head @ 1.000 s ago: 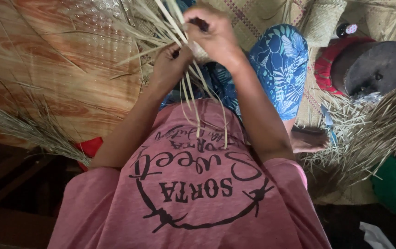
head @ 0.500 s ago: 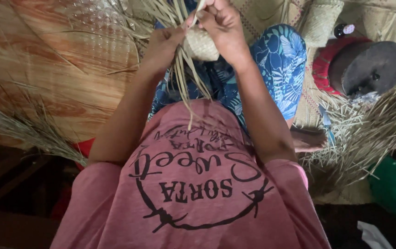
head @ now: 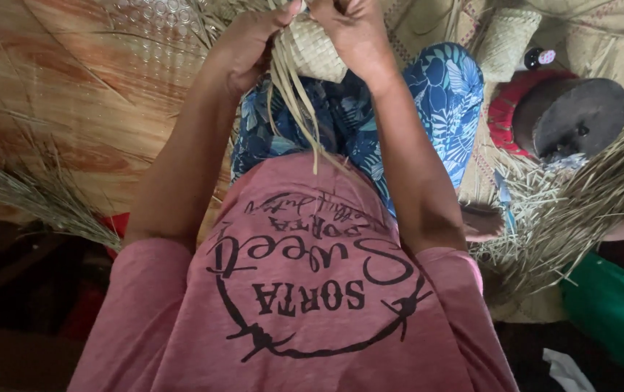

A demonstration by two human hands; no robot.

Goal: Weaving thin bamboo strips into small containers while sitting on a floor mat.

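Observation:
Both hands are raised at the top of the head view, closed on a small woven straw piece [head: 313, 51]. My left hand [head: 248, 38] grips its left side and my right hand [head: 352, 30] grips its right side and top. Long loose pale straw strips [head: 297, 109] hang from the woven piece down over my blue floral trousers [head: 442, 101] and pink shirt [head: 312, 305]. The fingertips are partly cut off by the top edge of the frame.
A finished woven straw pouch [head: 508, 43] lies at upper right, by a red cloth and a round dark metal disc [head: 580, 116]. Loose straw [head: 580, 210] is heaped at right, another bundle [head: 36, 196] at left. A green thing [head: 617, 312] sits at lower right on the woven mat.
Both hands have lifted the woven piece higher and closer to the camera. The hanging strips have swung up with it and lie nearer my body.

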